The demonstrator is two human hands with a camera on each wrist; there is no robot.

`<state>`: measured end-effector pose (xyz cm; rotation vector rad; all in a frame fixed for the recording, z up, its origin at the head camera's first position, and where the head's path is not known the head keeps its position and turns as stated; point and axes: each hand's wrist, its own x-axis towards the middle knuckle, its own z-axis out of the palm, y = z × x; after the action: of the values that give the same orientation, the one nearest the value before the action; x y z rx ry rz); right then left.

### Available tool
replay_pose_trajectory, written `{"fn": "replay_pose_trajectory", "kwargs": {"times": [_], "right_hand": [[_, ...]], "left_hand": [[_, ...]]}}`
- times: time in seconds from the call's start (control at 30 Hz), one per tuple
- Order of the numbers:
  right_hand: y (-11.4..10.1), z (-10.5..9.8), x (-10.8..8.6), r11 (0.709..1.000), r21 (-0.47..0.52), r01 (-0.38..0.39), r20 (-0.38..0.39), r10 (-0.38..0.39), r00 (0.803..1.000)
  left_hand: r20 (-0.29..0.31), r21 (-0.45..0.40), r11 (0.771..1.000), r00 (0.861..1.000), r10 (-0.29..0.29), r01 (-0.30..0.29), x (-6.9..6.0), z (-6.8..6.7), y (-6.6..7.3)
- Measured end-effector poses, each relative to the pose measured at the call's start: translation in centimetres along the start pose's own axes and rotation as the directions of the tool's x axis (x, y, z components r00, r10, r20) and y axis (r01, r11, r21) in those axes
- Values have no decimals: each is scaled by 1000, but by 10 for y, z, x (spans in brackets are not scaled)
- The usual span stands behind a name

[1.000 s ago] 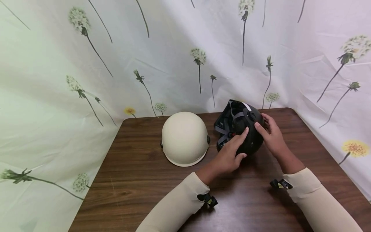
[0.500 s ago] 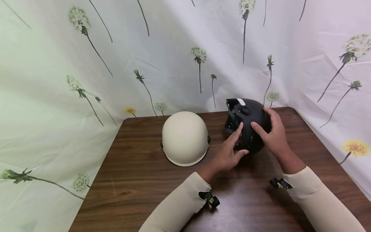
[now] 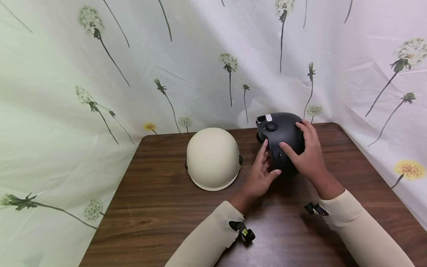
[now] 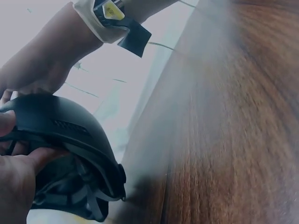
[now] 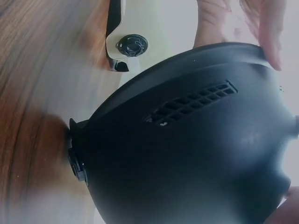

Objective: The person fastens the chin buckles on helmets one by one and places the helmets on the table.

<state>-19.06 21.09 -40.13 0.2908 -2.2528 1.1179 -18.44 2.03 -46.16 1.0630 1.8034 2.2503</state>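
Observation:
A black helmet (image 3: 288,139) is tilted up at the right side of the table, between both hands. Its round side knob and a small white patch face the back left in the head view. My left hand (image 3: 258,174) holds the front rim, its thumb apart from its fingers. My right hand (image 3: 310,154) grips the rounded shell from the right, thumb on the near side. In the left wrist view, grey straps (image 4: 88,196) show inside the helmet. The vent slots (image 5: 194,102) face the right wrist camera. Some fingertips are hidden behind the shell.
A cream helmet (image 3: 213,159) sits dome up on the brown wooden table (image 3: 160,222), left of my left hand. A pale curtain (image 3: 200,74) printed with dandelions hangs behind the table. Straps with small black devices (image 3: 243,231) are on both wrists.
The black helmet has turned so its hollow inside no longer faces the head view and its shell does. It first shifted right, then back left, with both hands following. The cream helmet stays put.

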Motion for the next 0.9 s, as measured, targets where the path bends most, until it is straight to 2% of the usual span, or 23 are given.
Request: {"fn": "replay_pose_trajectory", "kwargs": {"times": [0.2, 0.43, 0.5, 0.6, 0.67, 0.7, 0.73, 0.77, 0.8, 0.83, 0.9], "right_hand": [[6, 0, -5, 1000, 20, -17, 14, 17, 1000], [11, -1, -9, 995, -4, -101, -2, 101, 995], [11, -1, -9, 993, -24, -115, 8, 115, 993], [11, 1, -9, 991, -57, -123, 19, 124, 992], [11, 1, -10, 990, -70, -121, 19, 123, 992], [11, 1, -10, 990, -74, -119, 19, 120, 993], [11, 1, -10, 990, -77, -114, 19, 116, 993], [11, 1, -10, 991, -78, -111, 19, 113, 993], [12, 1, -10, 991, -77, -107, 22, 109, 994], [12, 1, -10, 992, -76, -105, 27, 107, 994], [12, 0, -9, 992, -79, -99, 34, 102, 994]], "left_hand": [[-34, -34, 999, 999, -33, 32, -4, -1, 3], [-65, -106, 994, 997, -37, 30, -7, 3, -5], [-81, -87, 995, 995, -55, 48, -8, 5, -6], [-104, -9, 997, 991, -83, 83, -9, 6, -4], [-124, 112, 989, 989, -84, 98, -10, 6, -2], [-136, 189, 977, 988, -77, 103, -11, 6, 0], [-147, 280, 954, 987, -65, 104, -12, 5, 3], [-158, 373, 922, 986, -46, 102, -12, 5, 5], [-172, 471, 876, 985, -26, 105, -13, 5, 8], [-182, 565, 818, 983, -1, 105, -13, 5, 11], [-185, 699, 708, 982, 38, 104, -12, 4, 16]]}}
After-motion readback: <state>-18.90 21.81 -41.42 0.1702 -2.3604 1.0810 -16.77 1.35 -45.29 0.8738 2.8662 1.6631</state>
